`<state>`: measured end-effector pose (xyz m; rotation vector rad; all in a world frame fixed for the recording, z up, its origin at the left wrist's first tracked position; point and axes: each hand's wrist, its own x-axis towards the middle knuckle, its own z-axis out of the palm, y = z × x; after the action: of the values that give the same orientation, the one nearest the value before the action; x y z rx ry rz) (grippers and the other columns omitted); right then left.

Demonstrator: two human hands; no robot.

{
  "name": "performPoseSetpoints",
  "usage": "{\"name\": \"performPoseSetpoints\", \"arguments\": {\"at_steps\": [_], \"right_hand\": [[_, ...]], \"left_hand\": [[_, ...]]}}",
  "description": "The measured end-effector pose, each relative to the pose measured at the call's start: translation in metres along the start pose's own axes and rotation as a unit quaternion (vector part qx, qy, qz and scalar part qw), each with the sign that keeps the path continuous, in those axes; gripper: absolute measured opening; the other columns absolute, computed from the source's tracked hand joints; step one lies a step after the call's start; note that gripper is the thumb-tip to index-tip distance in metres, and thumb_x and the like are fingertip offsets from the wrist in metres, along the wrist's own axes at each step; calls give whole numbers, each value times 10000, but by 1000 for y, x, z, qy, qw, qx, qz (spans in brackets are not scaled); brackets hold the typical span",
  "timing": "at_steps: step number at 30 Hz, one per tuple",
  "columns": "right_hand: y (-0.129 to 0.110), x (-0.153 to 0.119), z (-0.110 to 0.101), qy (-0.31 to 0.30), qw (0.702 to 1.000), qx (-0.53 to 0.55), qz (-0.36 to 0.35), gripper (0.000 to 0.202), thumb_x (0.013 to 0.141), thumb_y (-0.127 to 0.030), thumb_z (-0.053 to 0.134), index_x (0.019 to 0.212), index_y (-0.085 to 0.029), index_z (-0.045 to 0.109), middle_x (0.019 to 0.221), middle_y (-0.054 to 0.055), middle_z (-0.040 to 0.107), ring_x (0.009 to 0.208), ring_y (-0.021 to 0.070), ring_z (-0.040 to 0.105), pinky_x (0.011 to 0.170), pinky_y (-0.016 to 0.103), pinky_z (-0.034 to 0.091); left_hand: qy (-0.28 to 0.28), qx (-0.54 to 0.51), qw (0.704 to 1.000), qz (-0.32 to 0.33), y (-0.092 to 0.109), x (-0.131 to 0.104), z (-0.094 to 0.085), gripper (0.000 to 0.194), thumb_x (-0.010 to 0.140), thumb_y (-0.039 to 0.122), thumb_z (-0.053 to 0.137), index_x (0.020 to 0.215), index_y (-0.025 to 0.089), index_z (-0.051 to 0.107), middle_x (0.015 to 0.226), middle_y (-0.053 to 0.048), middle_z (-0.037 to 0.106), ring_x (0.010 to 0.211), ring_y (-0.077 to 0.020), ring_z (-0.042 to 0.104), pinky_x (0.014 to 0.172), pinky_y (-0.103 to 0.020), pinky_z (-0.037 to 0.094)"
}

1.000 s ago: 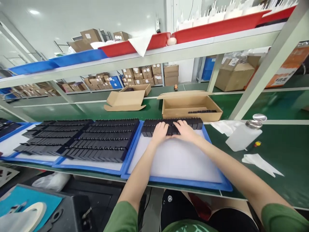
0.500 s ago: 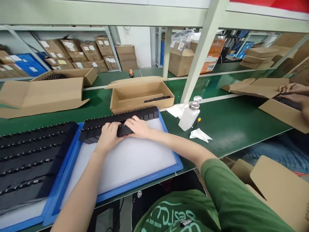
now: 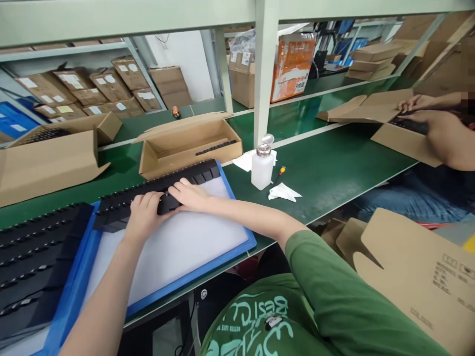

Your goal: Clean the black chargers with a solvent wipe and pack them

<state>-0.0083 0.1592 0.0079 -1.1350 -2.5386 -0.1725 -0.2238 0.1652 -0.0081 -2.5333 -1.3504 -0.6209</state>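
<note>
My left hand (image 3: 144, 213) and my right hand (image 3: 189, 196) grip a small black block-shaped part (image 3: 167, 202) from its two sides, with curled fingers. They work over the upper part of a blue-rimmed tray (image 3: 193, 267) with a white bottom. Black blocks (image 3: 202, 173) of the same look stand in a row along its far edge, and a shorter second row (image 3: 111, 222) begins at the left, beside my left hand. A second tray at the left is filled with several rows of black blocks (image 3: 40, 257).
Behind the tray stands an open cardboard box (image 3: 156, 165) with a strip of black parts inside. To the right are a white pump bottle (image 3: 261, 168), a crumpled tissue (image 3: 284, 192) and a shelf post (image 3: 265, 84). A co-worker's hands (image 3: 415, 111) reach into a box at far right.
The camera view has turned to the right, so the bench scene sits further left. Both hands stay on the black part at nearly the same place over the tray.
</note>
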Motion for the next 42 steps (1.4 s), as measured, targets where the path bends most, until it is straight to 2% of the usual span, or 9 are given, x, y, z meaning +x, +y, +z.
{"name": "performPoseSetpoints", "arguments": {"at_steps": [7, 11, 14, 19, 24, 28, 33, 37, 42], "right_hand": [[-10, -7, -21, -25, 998, -12, -48, 461, 945, -294, 636, 1357, -159, 481, 1349, 110, 515, 1226, 270, 504, 866, 362, 555], [-8, -19, -62, -26, 998, 6, -51, 498, 889, -292, 707, 1296, -105, 490, 1277, 126, 542, 1164, 283, 494, 850, 361, 546], [5, -65, -111, -22, 999, 30, -32, 528, 842, -347, 761, 1232, -105, 499, 1218, 124, 544, 1132, 297, 507, 896, 409, 527], [33, -187, -181, -38, 991, 116, 58, 599, 746, -481, 836, 1141, -163, 517, 1099, 77, 586, 1025, 263, 587, 842, 389, 536], [44, -269, -169, -9, 972, 129, 197, 599, 769, -483, 813, 1227, -215, 535, 1181, 113, 585, 1094, 311, 606, 896, 460, 555], [49, -289, -122, -30, 960, 171, 220, 766, 813, -489, 767, 1439, -215, 420, 1309, 162, 564, 1185, 350, 595, 953, 526, 555], [59, -315, -111, 7, 923, 290, 253, 1184, 775, -598, 765, 1614, -303, -16, 1598, 168, 339, 1415, 323, 454, 1087, 506, 500], [59, -331, -112, 24, 882, 361, 301, 1097, 786, -497, 803, 1608, -348, 91, 1514, 116, 486, 1388, 289, 489, 1075, 483, 506], [53, -322, -101, 21, 865, 377, 331, 999, 801, -453, 802, 1577, -397, 175, 1456, 79, 544, 1352, 284, 519, 1078, 499, 504]], "left_hand": [[1, -21, 1000, -2, 12, 1, -15, 476, 843, 545, 524, 1134, 169, 541, 1149, -236, 650, 1096, -451, 597, 927, -587, 444], [14, -34, 999, 5, 44, 8, -40, 501, 862, 580, 537, 1138, 162, 524, 1110, -215, 642, 1080, -431, 605, 909, -554, 465], [4, -61, 998, 27, 101, 19, -64, 530, 834, 594, 640, 1158, 190, 532, 1131, -153, 641, 1078, -378, 605, 937, -509, 468], [-81, -161, 978, 109, 227, 46, -85, 446, 763, 487, 795, 1013, 184, 583, 993, -93, 650, 966, -326, 608, 849, -459, 490], [-134, -202, 962, 124, 296, 57, -49, 467, 736, 434, 842, 1039, 167, 608, 1068, -95, 666, 1001, -311, 606, 863, -441, 493], [-189, -210, 956, 82, 298, 51, -18, 637, 686, 352, 896, 1202, 154, 580, 1139, -124, 670, 1040, -351, 629, 874, -474, 524], [-152, -282, 947, 18, 273, 31, -34, 919, 787, 489, 809, 1520, 290, 290, 1507, -115, 477, 1397, -334, 464, 1125, -490, 442], [-193, -307, 931, -39, 255, 15, -33, 900, 818, 482, 782, 1540, 358, 258, 1529, -76, 486, 1408, -317, 480, 1121, -487, 466], [-241, -323, 915, -11, 247, 25, -18, 816, 818, 458, 786, 1500, 371, 346, 1473, -44, 561, 1386, -317, 500, 1138, -523, 437]]}}
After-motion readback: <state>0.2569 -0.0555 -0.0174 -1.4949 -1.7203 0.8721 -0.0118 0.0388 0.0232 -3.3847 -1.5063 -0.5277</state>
